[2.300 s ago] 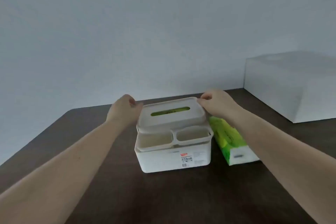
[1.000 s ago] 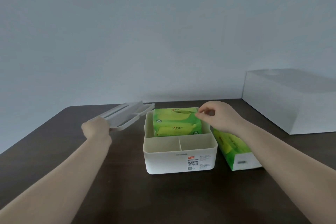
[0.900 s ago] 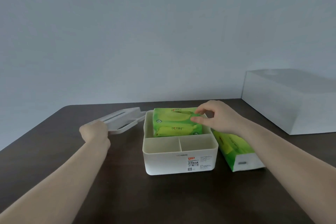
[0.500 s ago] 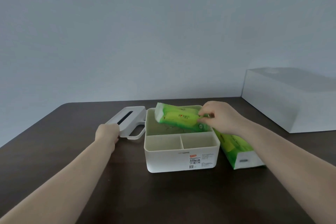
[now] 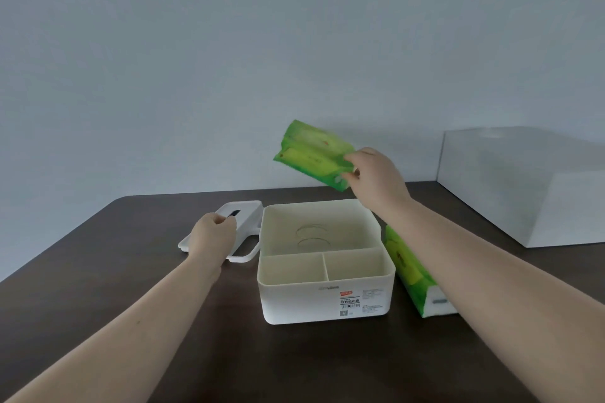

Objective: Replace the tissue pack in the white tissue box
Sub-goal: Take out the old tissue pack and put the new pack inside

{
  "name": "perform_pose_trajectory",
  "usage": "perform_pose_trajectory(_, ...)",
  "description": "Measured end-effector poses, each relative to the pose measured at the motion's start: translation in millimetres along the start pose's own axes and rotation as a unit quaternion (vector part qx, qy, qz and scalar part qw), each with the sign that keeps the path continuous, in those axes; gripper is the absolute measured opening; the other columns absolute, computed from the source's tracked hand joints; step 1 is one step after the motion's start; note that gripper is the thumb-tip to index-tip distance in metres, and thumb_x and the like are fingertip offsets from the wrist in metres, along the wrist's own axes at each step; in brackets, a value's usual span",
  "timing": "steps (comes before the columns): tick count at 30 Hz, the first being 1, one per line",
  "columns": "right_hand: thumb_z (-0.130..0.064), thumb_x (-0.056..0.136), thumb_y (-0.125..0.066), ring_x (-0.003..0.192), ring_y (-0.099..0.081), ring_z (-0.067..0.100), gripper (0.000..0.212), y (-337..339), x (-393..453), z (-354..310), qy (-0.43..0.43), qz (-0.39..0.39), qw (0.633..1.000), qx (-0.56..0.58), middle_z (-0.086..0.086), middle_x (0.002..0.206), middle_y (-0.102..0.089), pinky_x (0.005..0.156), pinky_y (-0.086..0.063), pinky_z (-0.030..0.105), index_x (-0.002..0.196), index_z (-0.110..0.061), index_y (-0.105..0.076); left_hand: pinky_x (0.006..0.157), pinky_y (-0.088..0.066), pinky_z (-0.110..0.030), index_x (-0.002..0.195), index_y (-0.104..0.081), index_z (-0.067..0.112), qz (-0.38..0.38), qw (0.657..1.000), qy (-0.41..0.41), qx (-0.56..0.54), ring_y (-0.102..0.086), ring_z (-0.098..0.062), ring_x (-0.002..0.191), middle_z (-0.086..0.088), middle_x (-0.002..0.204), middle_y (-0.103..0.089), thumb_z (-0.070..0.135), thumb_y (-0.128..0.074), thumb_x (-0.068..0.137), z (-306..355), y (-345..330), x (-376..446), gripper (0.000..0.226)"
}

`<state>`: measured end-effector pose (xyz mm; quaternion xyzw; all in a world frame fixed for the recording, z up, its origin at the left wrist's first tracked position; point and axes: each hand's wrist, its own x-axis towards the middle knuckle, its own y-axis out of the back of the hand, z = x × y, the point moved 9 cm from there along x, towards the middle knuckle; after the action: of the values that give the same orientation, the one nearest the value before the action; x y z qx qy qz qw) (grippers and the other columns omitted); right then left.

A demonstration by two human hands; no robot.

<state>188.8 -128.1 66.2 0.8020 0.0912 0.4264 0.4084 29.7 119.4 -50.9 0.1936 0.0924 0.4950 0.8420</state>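
Removing old pack [image 5: 312,154], pinched in right hand [image 5: 376,178]; left hand [image 5: 212,235] curled over lid [image 5: 239,222]; box [image 5: 324,258] emptied; next, load fresh pack [image 5: 409,271].

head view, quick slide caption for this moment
Right hand lifts the old green tissue pack clear of the open white tissue box; left hand rests on its lid.

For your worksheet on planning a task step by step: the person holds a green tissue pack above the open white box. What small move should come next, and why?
Probably the right hand should carry the old tissue pack aside and set it on the table. The tissue box has its large compartment bare, the lid lies off at the left hand, and the fresh pack waits beside the box.
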Motion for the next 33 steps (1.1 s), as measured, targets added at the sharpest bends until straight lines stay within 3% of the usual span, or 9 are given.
perform_pose_trajectory(7, -0.025, 0.094, -0.048, 0.117, -0.055, 0.028, 0.036, -7.9, -14.2, 20.4, -0.086, -0.046, 0.995, 0.003, 0.006, 0.130, -0.058, 0.092, -0.046, 0.039, 0.127, -0.015, -0.056, 0.071, -0.040, -0.034, 0.081, -0.060, 0.005, -0.018, 1.000, -0.021, -0.012, -0.048, -0.026, 0.077, -0.012, 0.084, -0.058, 0.016, -0.046, 0.085, 14.0, -2.6, -6.2, 0.017)
perform_pose_trajectory(10, -0.038, 0.090, -0.050, 0.126, -0.045, 0.031, 0.042, -7.5, -38.6, 59.4, -0.194, -0.120, 0.971, -0.072, 0.005, 0.134, -0.054, 0.098, -0.037, 0.047, 0.130, -0.026, -0.051, 0.070, -0.039, -0.033, 0.073, -0.056, 0.010, -0.028, 0.999, -0.021, -0.024, -0.048, -0.026, 0.076, -0.013, 0.082, -0.059, 0.015, -0.048, 0.084, 17.0, -6.4, -13.6, 0.014)
perform_pose_trajectory(14, -0.080, 0.059, -0.054, 0.134, -0.036, 0.040, 0.102, -19.5, -91.8, 110.4, -0.323, -0.297, 0.889, -0.131, 0.012, 0.148, -0.038, 0.106, -0.036, 0.056, 0.145, -0.032, -0.026, 0.069, -0.042, -0.030, 0.068, -0.053, 0.011, -0.045, 0.998, -0.022, -0.035, -0.050, -0.025, 0.069, -0.010, 0.076, -0.060, 0.015, -0.050, 0.085, 22.5, -13.1, -24.0, 0.018)
perform_pose_trajectory(17, -0.075, 0.060, -0.061, 0.137, -0.036, 0.036, 0.115, -24.2, -110.6, 113.0, -0.300, -0.368, 0.870, -0.129, 0.014, 0.152, -0.033, 0.107, -0.039, 0.048, 0.151, -0.030, -0.008, 0.066, -0.045, -0.029, 0.067, -0.052, 0.012, -0.054, 0.997, -0.022, -0.050, -0.051, -0.019, 0.057, -0.007, 0.068, -0.059, 0.017, -0.051, 0.086, 26.1, -15.2, -32.6, 0.019)
perform_pose_trajectory(20, -0.053, 0.060, -0.068, 0.131, -0.043, 0.036, 0.110, -21.3, -110.4, 105.9, -0.295, -0.345, 0.884, -0.109, 0.013, 0.148, -0.039, 0.102, -0.044, 0.048, 0.150, -0.036, -0.008, 0.075, -0.052, -0.035, 0.068, -0.052, 0.013, -0.068, 0.996, -0.032, -0.045, -0.055, -0.021, 0.064, -0.003, 0.066, -0.060, 0.023, -0.058, 0.084, 28.5, -16.5, -39.8, 0.020)
perform_pose_trajectory(23, -0.051, 0.056, -0.067, 0.126, -0.045, 0.038, 0.100, 1.3, -94.7, 99.0, -0.306, -0.239, 0.915, -0.112, 0.015, 0.141, -0.042, 0.099, -0.044, 0.051, 0.143, -0.039, -0.020, 0.087, -0.053, -0.043, 0.069, -0.052, 0.014, -0.076, 0.996, -0.043, -0.033, -0.056, -0.024, 0.072, -0.003, 0.068, -0.061, 0.027, -0.062, 0.083, 34.6, -13.8, -46.8, 0.021)
perform_pose_trajectory(27, -0.047, 0.066, -0.070, 0.128, -0.041, 0.039, 0.096, 47.4, -52.4, 59.5, -0.195, -0.103, 0.973, -0.069, 0.014, 0.143, -0.036, 0.101, -0.040, 0.050, 0.145, -0.042, -0.017, 0.065, -0.049, -0.029, 0.080, -0.052, 0.009, -0.078, 0.994, -0.044, -0.057, -0.053, -0.017, 0.058, -0.007, 0.076, -0.058, 0.027, -0.059, 0.087, 40.3, -8.3, -52.7, 0.020)
perform_pose_trajectory(30, -0.044, 0.068, -0.073, 0.134, -0.036, 0.034, 0.099, 44.2, -35.9, 1.8, -0.012, -0.146, 0.989, -0.027, 0.008, 0.152, -0.028, 0.108, -0.036, 0.050, 0.146, -0.048, -0.013, 0.064, -0.048, -0.028, 0.082, -0.053, 0.010, -0.066, 0.995, -0.037, -0.065, -0.054, -0.016, 0.059, -0.005, 0.072, -0.060, 0.030, -0.059, 0.087, 35.6, -3.3, -50.2, 0.022)
perform_pose_trajectory(33, -0.044, 0.070, -0.073, 0.140, -0.027, 0.031, 0.099, 21.9, -37.6, -51.6, 0.118, -0.223, 0.966, -0.055, 0.002, 0.158, -0.019, 0.112, -0.031, 0.049, 0.145, -0.053, -0.009, 0.071, -0.050, -0.032, 0.076, -0.054, 0.011, -0.051, 0.996, -0.042, -0.054, -0.056, -0.021, 0.066, -0.004, 0.070, -0.062, 0.024, -0.054, 0.089, 32.1, 1.1, -43.8, 0.018)
